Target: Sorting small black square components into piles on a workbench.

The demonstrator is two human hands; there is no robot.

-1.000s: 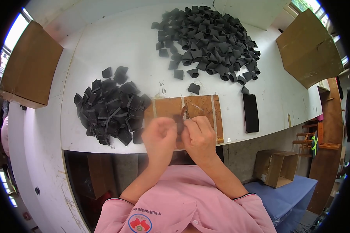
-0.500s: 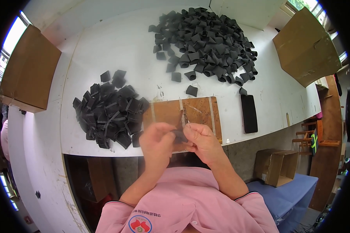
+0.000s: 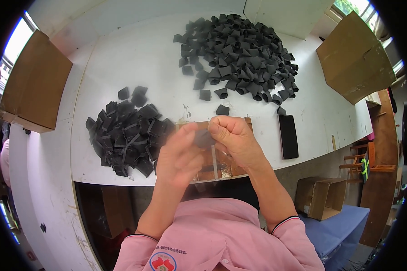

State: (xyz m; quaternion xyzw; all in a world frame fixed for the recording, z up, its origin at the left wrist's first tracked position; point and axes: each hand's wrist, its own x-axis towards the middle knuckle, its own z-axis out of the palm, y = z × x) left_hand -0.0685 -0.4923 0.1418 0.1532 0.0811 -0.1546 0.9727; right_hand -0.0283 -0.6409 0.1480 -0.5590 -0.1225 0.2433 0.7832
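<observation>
Over the brown board (image 3: 203, 126) at the table's front edge, my right hand (image 3: 237, 140) pinches a small dark grey piece of fabric-like material (image 3: 204, 138) between thumb and fingers. My left hand (image 3: 180, 156) is close against the left side of that piece. Motion smears its fingers, so its hold on the piece does not show. To the left of the board lies a heap of flat dark pieces with lighter edges (image 3: 126, 135). A larger heap of curled, tube-like dark pieces (image 3: 242, 56) spreads across the far side of the table.
A black phone (image 3: 288, 137) lies right of the board, with one loose dark piece at its top end. Cardboard boxes stand at the far left (image 3: 36, 81) and far right (image 3: 357, 58). An open box (image 3: 321, 196) rests on a blue-covered surface below the table's right side.
Both hands have moved away from my body, up over the board, with the dark piece. A slim pointed thing seen at my right hand earlier no longer shows clearly.
</observation>
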